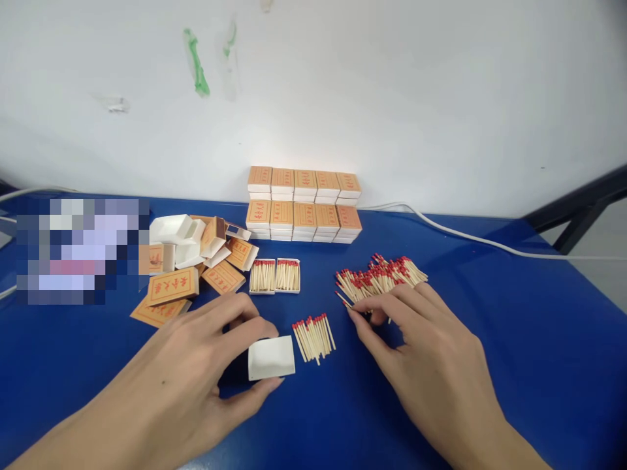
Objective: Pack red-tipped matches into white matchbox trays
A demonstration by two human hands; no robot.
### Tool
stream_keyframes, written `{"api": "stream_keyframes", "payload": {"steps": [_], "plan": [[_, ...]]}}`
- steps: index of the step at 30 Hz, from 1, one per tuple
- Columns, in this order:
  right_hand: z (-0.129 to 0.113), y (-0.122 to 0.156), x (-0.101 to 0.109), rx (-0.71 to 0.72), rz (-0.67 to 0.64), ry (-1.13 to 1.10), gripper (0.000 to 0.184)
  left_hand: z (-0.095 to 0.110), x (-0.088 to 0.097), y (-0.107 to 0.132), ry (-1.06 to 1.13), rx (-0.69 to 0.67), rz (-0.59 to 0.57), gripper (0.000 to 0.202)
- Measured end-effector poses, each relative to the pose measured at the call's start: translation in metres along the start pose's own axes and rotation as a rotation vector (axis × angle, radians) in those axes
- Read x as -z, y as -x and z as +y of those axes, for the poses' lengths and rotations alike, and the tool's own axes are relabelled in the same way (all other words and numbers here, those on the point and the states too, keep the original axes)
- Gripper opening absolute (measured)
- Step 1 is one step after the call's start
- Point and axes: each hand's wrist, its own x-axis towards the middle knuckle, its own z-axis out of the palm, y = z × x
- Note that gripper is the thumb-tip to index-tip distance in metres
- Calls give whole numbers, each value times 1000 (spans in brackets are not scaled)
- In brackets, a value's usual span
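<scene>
My left hand (196, 372) grips an empty white matchbox tray (271, 358) between thumb and fingers on the blue table (514, 365). Just right of the tray lies a small bundle of red-tipped matches (314, 336). My right hand (426, 352) rests with its fingers spread on the near edge of a big loose pile of matches (379, 277), its fingertips touching a few of them. Two filled trays (275, 275) sit side by side behind the small bundle.
Neat stacks of orange matchboxes (304, 203) stand against the white wall. A jumble of orange sleeves and white trays (196, 258) lies at the left, beside a blurred patch. A white cable (470, 236) runs along the back right.
</scene>
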Motion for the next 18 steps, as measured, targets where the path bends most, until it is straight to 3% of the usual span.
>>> {"api": "stream_keyframes", "payload": {"steps": [6,13,18], "plan": [[1,2,1,-2,10,-3,20,-4,-2,1,-9,29,-27,26],[-5,3,1,-72,-86,-103,18,-4,0,-2,19,14,-33,10],[-10,5,-2,-42,-41,-95,21,-2,-6,0,38,15,-39,8]]}}
